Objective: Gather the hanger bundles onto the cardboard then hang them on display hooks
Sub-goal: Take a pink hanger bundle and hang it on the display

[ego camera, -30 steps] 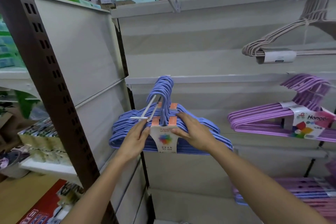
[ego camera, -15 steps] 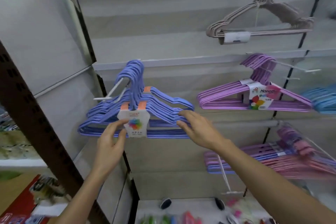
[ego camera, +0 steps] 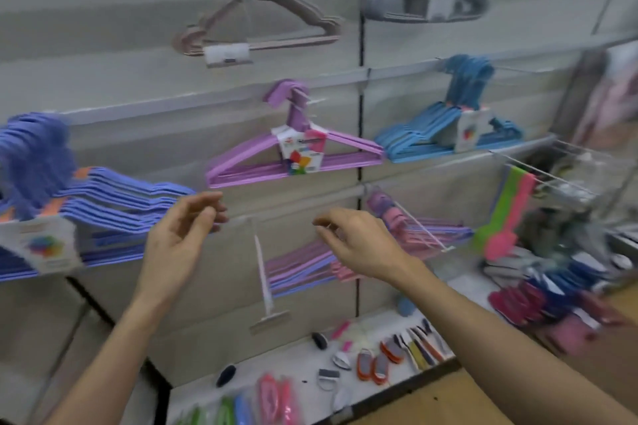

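Observation:
The periwinkle-blue hanger bundle [ego camera: 103,207] with a white label hangs on a hook at the far left of the white wall panel. My left hand [ego camera: 179,241] floats just right of it, fingers apart, holding nothing. My right hand [ego camera: 359,245] hovers further right, fingers loosely curled and empty, in front of a low pink and purple bundle [ego camera: 310,269]. A bare white display hook [ego camera: 264,276] sticks out between my hands. A purple bundle [ego camera: 293,159] and a light-blue bundle [ego camera: 448,134] hang on hooks above. The picture is blurred.
A beige bundle [ego camera: 255,28] and a grey bundle [ego camera: 428,0] hang on the top row. A white bottom shelf [ego camera: 297,376] holds small brushes and packets. Green and pink items [ego camera: 500,217] hang at the right above piled goods. A wooden floor shows at the bottom right.
Both hands have let go of the periwinkle bundle, which stays on its hook. The view has swung right, so the bundle now sits at the left edge and more hooks appear.

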